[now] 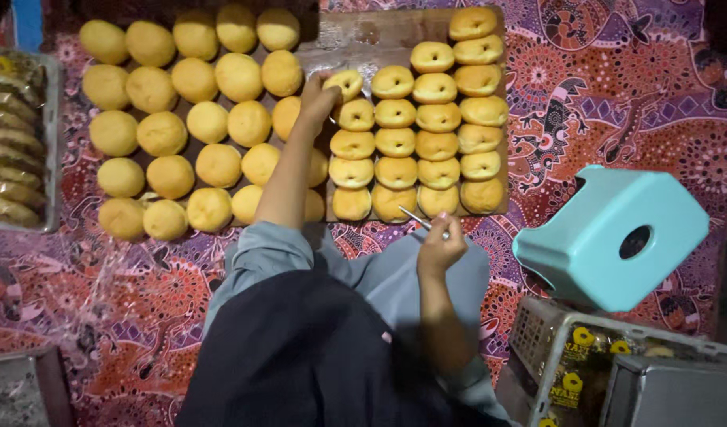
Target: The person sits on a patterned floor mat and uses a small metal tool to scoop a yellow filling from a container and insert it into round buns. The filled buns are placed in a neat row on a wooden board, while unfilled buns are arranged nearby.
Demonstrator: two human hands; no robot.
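wooden board (363, 35), ring bun (346, 81) under left hand (316, 99)

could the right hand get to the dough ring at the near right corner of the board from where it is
Probably yes. The right hand, holding a thin stick, sits just off the board's near edge, and that ring lies close beside it with nothing between.

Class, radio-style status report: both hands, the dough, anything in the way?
Left hand gripping holed dough ring on board. Right hand holding thin stick. Nothing in the way.
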